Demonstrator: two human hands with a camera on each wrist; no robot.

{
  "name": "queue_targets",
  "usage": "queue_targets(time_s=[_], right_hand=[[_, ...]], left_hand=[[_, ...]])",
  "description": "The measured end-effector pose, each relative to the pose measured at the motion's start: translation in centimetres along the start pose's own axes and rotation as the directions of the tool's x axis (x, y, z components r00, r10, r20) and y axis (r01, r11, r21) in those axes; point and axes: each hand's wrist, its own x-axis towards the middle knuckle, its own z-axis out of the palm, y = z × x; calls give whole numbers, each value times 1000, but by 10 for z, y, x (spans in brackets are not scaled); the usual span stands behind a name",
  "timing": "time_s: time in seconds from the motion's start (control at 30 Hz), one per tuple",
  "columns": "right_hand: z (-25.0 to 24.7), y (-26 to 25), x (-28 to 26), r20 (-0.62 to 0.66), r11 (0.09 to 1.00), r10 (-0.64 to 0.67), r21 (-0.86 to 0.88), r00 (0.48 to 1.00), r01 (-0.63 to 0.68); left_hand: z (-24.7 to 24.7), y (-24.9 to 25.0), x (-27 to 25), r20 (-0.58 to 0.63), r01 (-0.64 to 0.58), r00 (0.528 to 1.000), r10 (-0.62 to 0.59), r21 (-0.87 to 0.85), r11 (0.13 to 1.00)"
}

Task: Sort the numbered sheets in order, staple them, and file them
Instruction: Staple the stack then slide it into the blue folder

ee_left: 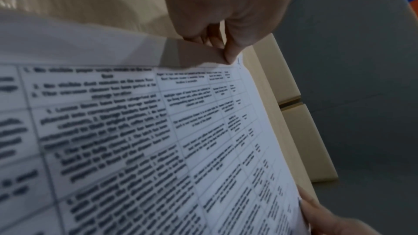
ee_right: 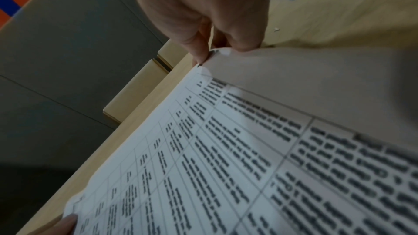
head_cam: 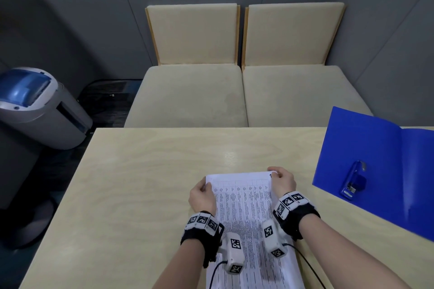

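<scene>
A stack of white sheets (head_cam: 244, 206) printed with tables lies lengthwise on the table (head_cam: 141, 183) in front of me. My left hand (head_cam: 207, 186) pinches its far left corner, which the left wrist view shows between thumb and fingers (ee_left: 222, 51). My right hand (head_cam: 277, 175) pinches the far right corner, beside a small dark handwritten mark; the right wrist view shows that pinch (ee_right: 210, 51). An open blue folder (head_cam: 375, 148) lies at the right, with a blue stapler (head_cam: 353, 182) resting on it, about a hand's width right of my right hand.
Two beige chairs (head_cam: 192, 91) (head_cam: 293, 91) stand pushed against the table's far edge. A grey machine with a blue lid (head_cam: 35, 105) stands on the floor at the far left. The folder overhangs the table's far right corner.
</scene>
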Motion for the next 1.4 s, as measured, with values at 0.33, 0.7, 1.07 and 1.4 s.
queue_targets(time_s=[0.33,0.7,1.07,1.4], right_hand=[[-32,-9,17,-10,956,-96,-279,995,90],[-171,20,86,-365,874,243,-319,899,-366],[-106,-34,6,430,503,206,724,879,-472],[13,-73,-40,615,349,248,664,748,-662]], left_hand=[[3,0,6,-31,101,994,-103,-54,993],[3,-2,5,-32,45,998,-46,-28,999],[-8,-1,5,67,30,997,-26,-47,998],[-18,-4,14,193,41,981,-22,-94,995]])
